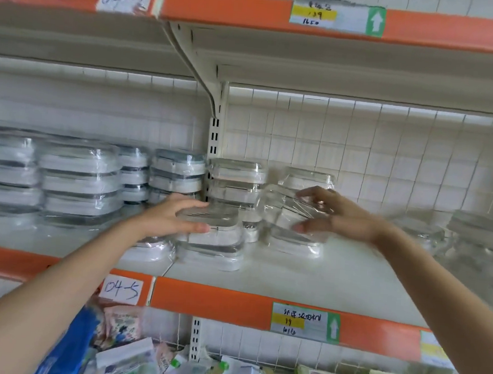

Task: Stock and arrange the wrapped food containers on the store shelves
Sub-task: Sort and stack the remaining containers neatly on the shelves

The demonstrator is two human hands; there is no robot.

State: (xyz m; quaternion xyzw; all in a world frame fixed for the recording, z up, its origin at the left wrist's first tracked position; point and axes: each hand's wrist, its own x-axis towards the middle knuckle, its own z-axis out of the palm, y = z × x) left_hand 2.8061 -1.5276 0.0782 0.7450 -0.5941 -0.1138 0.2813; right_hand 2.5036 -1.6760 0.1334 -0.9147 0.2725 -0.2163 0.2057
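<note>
Bagged goods (137, 358) fill the near lower shelf. On the white metal shelf (350, 271) above, the left hand (175, 216) grips a clear film-wrapped container stack (212, 237); the right hand (334, 214) holds a clear wrapped container (284, 210). Far-left stacks (80, 179) look done; the right side awaits stock.

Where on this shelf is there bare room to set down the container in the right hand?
Bare shelf lies between the stack under the right hand and the blurred containers at far right. The held container could likely go there. Left of the upright stacks crowd the shelf, and the left hand grips the front stack.
</note>
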